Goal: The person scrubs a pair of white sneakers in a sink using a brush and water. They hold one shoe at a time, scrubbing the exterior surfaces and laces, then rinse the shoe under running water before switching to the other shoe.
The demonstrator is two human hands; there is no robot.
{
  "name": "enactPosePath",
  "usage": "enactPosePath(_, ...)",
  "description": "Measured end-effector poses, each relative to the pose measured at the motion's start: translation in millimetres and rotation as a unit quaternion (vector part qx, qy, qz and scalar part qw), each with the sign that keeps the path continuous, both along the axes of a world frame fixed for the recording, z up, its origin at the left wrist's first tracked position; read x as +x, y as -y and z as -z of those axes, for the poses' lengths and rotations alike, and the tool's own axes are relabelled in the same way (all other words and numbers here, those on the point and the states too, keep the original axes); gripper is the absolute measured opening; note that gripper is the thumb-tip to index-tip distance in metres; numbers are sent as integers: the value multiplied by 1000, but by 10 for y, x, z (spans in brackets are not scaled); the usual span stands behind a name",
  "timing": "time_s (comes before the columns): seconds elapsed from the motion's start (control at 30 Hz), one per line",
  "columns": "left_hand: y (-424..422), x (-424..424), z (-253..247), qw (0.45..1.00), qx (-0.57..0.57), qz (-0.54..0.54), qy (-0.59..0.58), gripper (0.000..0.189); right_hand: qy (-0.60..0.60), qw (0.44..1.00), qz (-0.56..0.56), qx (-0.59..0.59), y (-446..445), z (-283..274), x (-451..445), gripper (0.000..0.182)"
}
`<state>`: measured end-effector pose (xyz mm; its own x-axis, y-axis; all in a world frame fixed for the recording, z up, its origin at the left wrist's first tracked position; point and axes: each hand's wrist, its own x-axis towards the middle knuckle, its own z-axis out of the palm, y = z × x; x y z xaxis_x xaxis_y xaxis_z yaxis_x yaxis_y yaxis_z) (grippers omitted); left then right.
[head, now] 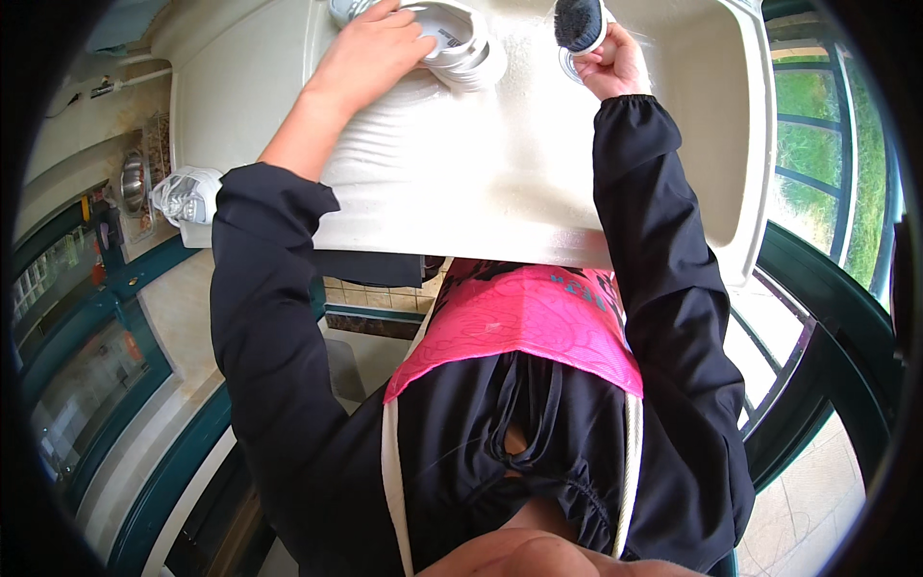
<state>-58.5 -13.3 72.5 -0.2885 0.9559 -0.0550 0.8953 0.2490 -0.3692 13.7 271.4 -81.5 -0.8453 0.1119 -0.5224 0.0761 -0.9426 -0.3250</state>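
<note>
A white shoe (pixel 469 61) lies on the ribbed washboard part of a cream laundry sink (pixel 461 238), at the top of the view. My left hand (pixel 378 54) rests on the shoe with its fingers curled at the opening; the toe side is partly hidden by the hand and cut off by the picture's edge. Over the sink's basin, my right hand (pixel 613 61) grips a scrub brush (pixel 579 25) with dark bristles and a white body, the bristles facing up. The basin's drain (pixel 570 66) shows partly beneath that hand.
Another white shoe with laces (pixel 186 195) stands at the sink's left corner. Farther left are a metal bowl (pixel 133 182) and a pipe with a tap (pixel 104 88). A pink apron (pixel 519 310) hangs against the sink's front edge. Green-framed windows are on both sides.
</note>
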Motion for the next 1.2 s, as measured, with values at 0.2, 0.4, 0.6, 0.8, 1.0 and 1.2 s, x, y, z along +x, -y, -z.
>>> enactPosePath(0.2,128,-4,-12,975,-16,-114,189,28,23,984,-64,167,584,-271,275,32)
enactPosePath(0.4,83,-45,276,928,87,-205,297,27,-58,892,16,448,1109,-81,-242,53)
enactPosePath(0.6,173,-11,425,685,230,-355,593,35,-6,944,-28,329,1447,-228,324,50)
enactPosePath(0.8,54,161,442,660,265,-344,614,30,-15,814,147,561,1289,-68,-542,37)
enactPosePath(1.0,49,164,318,650,201,-385,624,30,-6,806,35,590,1467,-404,166,53)
enactPosePath(1.2,86,113,142,741,141,-384,533,38,43,997,-5,71,838,229,-201,31)
